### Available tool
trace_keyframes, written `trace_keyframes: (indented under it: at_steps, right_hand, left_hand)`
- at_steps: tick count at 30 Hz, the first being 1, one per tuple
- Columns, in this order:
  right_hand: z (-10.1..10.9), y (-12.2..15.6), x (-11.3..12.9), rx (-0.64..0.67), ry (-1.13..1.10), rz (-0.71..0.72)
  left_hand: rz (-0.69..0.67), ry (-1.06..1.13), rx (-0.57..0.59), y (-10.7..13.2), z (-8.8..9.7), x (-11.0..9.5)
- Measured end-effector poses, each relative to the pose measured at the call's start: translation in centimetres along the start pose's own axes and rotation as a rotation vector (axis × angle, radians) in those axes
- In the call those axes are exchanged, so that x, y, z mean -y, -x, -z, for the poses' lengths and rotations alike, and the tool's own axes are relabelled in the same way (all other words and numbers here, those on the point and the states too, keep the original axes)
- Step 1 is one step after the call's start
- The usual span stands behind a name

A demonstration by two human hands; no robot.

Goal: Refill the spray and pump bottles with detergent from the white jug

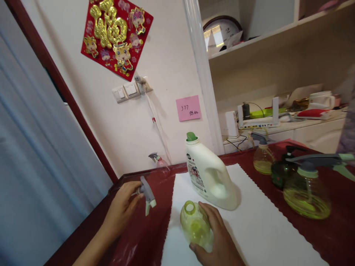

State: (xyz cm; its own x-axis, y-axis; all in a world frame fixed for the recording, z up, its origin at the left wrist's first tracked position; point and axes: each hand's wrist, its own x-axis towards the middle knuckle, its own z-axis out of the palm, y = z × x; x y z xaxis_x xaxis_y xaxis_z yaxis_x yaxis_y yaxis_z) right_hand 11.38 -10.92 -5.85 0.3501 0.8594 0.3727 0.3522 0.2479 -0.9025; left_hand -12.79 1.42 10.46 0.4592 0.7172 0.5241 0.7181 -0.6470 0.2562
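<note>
My left hand [129, 196] pinches a grey and pale-green spray nozzle [147, 194] above the red tabletop, left of the white sheet [244, 225]. Wrapped around a translucent yellow-green bottle [197, 225] is my right hand [216, 236]. That bottle has no top on it; its round mouth faces up toward me. Behind it on the sheet stands a large white jug [213, 177] with a handle and a printed label. Its neck is uncapped, with a green spout [191, 136] showing inside.
At the right stand two spray bottles with yellowish liquid, one nearer [307, 199] and one farther [263, 160], beside a dark green pump bottle [284, 170]. A pink spray bottle [161, 165] is near the wall. A white router [257, 120] sits on the shelf.
</note>
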Motion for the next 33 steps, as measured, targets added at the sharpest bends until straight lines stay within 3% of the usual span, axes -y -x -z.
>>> trace_keyframes:
  at_steps: [3,6,15,22,26,29,33]
  right_hand:
    - [0.3,-0.2,0.4,-0.035,0.032,-0.004]
    - [0.4,-0.4,0.0,-0.056,0.087,-0.021]
    - [-0.8,-0.2,-3.4,0.023,0.162,-0.044]
    - [-0.3,0.0,-2.1,-0.009,0.206,-0.043]
    - [0.0,0.3,-1.1,-0.151,0.140,0.017]
    - [0.7,0.4,0.0,-0.230,0.058,0.092]
    - [3.4,-0.9,2.4,-0.305,0.037,0.164]
  left_hand:
    - [-0.076,-0.308,0.236,-0.3,-1.3,2.7]
    - [-0.044,-0.399,0.346,0.0,-2.8,4.6]
    - [0.036,-0.391,0.440,1.2,-5.4,7.3]
    - [0.027,-0.302,0.425,1.4,-5.3,8.1]
    - [0.038,-0.219,0.321,0.9,-4.4,6.1]
    - [0.084,0.139,0.246,1.3,-4.9,2.5]
    - [0.183,0.722,0.415,2.9,-8.4,-3.1]
